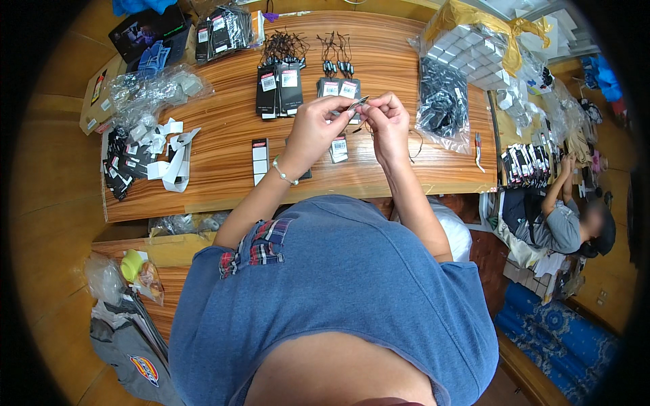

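Observation:
My left hand (317, 128) and my right hand (388, 122) meet above the middle of the wooden table (223, 169). Between their fingertips they pinch a small dark tag (359, 103), and a thin black string (414, 145) hangs from it below my right hand. Just beyond my hands lie black hang tags with white stickers (338, 88). More black tag stacks (279, 89) lie to the left of those, with bundles of black strings (283, 47) behind them.
A clear bag of black cords (443, 108) lies right of my hands. White paper strips and small black tags (152, 152) cover the table's left end. A sticker strip (260, 159) lies near my left wrist. Another person (565, 216) works at the right.

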Tool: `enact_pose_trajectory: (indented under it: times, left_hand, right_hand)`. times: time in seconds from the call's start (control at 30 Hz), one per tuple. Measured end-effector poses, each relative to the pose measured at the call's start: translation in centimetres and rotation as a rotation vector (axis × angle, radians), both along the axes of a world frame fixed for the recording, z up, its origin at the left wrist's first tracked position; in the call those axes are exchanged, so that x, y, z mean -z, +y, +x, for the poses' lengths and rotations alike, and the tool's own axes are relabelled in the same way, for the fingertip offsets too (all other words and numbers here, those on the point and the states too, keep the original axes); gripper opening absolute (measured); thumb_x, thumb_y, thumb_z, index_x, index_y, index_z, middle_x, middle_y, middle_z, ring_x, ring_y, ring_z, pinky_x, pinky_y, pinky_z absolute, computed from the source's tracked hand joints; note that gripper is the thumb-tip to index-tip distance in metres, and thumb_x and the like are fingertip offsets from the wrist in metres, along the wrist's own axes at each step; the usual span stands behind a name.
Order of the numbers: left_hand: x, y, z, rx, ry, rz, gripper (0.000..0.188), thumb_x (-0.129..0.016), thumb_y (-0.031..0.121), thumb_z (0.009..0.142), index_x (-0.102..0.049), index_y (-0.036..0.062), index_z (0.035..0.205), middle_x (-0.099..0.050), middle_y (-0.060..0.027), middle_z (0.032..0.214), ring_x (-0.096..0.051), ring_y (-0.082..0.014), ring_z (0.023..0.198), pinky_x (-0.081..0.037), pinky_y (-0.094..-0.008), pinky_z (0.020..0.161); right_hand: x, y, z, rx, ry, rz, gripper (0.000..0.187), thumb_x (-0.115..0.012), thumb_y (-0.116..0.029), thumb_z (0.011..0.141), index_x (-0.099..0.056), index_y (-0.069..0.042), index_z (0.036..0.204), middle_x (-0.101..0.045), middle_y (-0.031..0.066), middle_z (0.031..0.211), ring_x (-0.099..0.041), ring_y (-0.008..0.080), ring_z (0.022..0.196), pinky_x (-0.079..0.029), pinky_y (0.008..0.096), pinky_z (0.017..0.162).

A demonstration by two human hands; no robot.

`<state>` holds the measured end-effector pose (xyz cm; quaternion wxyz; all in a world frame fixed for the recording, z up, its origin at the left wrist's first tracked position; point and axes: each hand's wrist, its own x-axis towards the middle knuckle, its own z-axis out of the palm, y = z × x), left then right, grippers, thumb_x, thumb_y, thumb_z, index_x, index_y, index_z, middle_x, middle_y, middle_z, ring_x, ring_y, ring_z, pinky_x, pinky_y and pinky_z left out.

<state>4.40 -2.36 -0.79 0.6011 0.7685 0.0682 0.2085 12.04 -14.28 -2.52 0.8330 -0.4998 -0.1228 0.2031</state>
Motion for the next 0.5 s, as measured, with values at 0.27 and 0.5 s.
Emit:
enact_pose_trajectory:
  times: [0.27, 0.5]
  left_hand:
    - [-0.3, -0.4, -0.3, -0.023, -0.051, 0.237, 0.017, -0.059, 0.001, 0.079, -0.062, -0.0031, 0.094, -0.063, -0.0113, 0.087, -0.061, -0.0155, 0.074, -0.049, -0.0252, 0.063]
    - [0.5, -0.3, -0.2, -0.045, -0.189, 0.352, 0.018, -0.057, 0.004, 0.078, -0.064, -0.0005, 0.094, -0.063, -0.0132, 0.088, -0.061, -0.0251, 0.080, -0.048, -0.0308, 0.071]
  right_hand:
    - [0.2, 0.0, -0.9, -0.009, 0.379, 0.235, 0.012, -0.051, 0.008, 0.079, -0.048, -0.003, 0.083, -0.058, 0.0096, 0.078, -0.058, 0.0160, 0.072, -0.048, 0.0252, 0.065]
    - [0.8, 0.1, -1.5, -0.038, 0.666, 0.440, 0.011, -0.050, 0.006, 0.080, -0.047, -0.003, 0.085, -0.057, 0.0105, 0.077, -0.055, 0.0157, 0.070, -0.047, 0.0273, 0.067]
